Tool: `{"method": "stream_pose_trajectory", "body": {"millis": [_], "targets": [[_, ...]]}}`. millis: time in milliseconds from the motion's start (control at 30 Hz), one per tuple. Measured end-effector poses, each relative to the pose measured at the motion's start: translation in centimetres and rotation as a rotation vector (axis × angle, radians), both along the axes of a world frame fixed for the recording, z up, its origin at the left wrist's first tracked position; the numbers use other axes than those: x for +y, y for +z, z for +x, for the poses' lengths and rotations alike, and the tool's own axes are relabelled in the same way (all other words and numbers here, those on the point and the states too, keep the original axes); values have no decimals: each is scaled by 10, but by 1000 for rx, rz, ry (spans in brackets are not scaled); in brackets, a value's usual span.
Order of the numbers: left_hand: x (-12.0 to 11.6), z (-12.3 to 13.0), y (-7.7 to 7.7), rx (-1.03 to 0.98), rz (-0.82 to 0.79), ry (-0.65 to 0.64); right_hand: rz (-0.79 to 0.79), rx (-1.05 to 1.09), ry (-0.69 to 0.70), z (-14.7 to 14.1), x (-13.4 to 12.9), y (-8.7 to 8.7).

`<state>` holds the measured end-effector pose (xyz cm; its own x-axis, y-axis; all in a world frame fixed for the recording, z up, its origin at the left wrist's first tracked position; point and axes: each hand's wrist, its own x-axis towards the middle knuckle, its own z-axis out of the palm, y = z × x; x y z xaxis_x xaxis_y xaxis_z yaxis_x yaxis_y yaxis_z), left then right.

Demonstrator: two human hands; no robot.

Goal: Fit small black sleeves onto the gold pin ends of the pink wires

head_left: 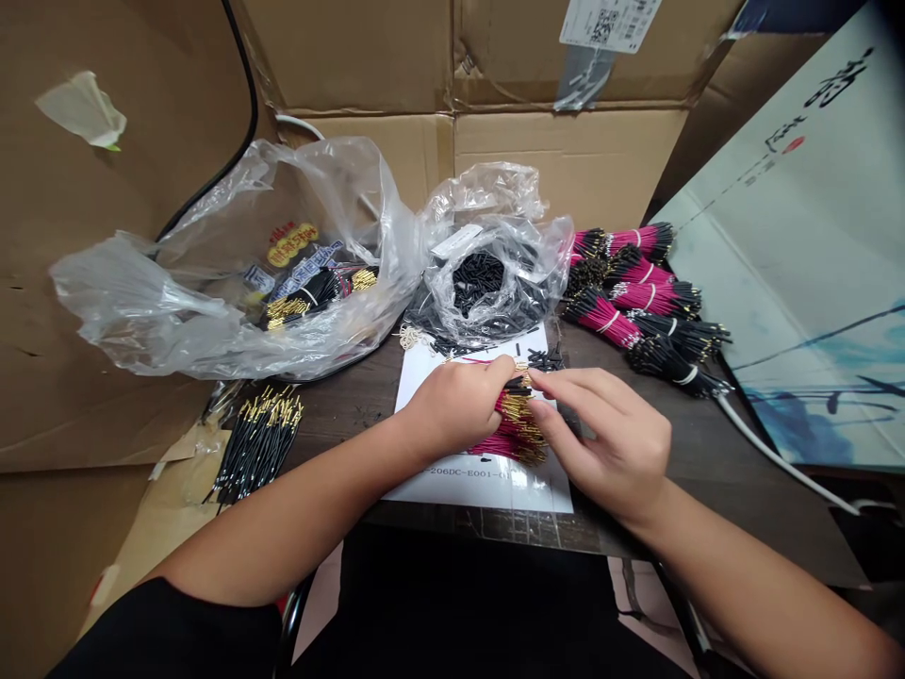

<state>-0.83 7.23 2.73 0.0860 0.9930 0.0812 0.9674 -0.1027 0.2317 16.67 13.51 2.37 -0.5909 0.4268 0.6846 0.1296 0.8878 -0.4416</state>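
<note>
Over a white printed sheet [417, 486], my left hand [459, 401] is closed around several thin wires whose black-sleeved ends poke out past its thumb. My right hand [608, 424] is bent beside it, thumb and index finger close to those wire ends; whatever lies between its fingertips is too small to make out. Beneath both hands lies a pile of pink wires [519, 438] with gold terminals, partly covered by my left hand. Small loose black sleeves [544, 360] are scattered on the sheet just beyond my fingers.
An opened plastic bag of black sleeves [479, 281] stands behind the sheet. Bundled pink and black wires [647, 297] are stacked at right. A large clear bag [176, 306] holds more bundles; loose black wires [258, 443] lie at left. Cardboard [566, 160] walls the back.
</note>
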Motion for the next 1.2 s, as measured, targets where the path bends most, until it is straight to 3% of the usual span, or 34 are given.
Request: {"method": "stream_pose_trajectory", "body": {"millis": [200,600,1000,1200], "targets": [[-1,-1,2,-23,-55,36,68,-30,26,-3,-2,-4],[-3,0,0,-25,27,37,-91,18,94,-2,-1,0],[-4,-1,3,-59,-34,61,128,43,78,-2,-1,-7],[-3,0,4,-90,-47,59,110,-9,96,-1,1,-3]]}}
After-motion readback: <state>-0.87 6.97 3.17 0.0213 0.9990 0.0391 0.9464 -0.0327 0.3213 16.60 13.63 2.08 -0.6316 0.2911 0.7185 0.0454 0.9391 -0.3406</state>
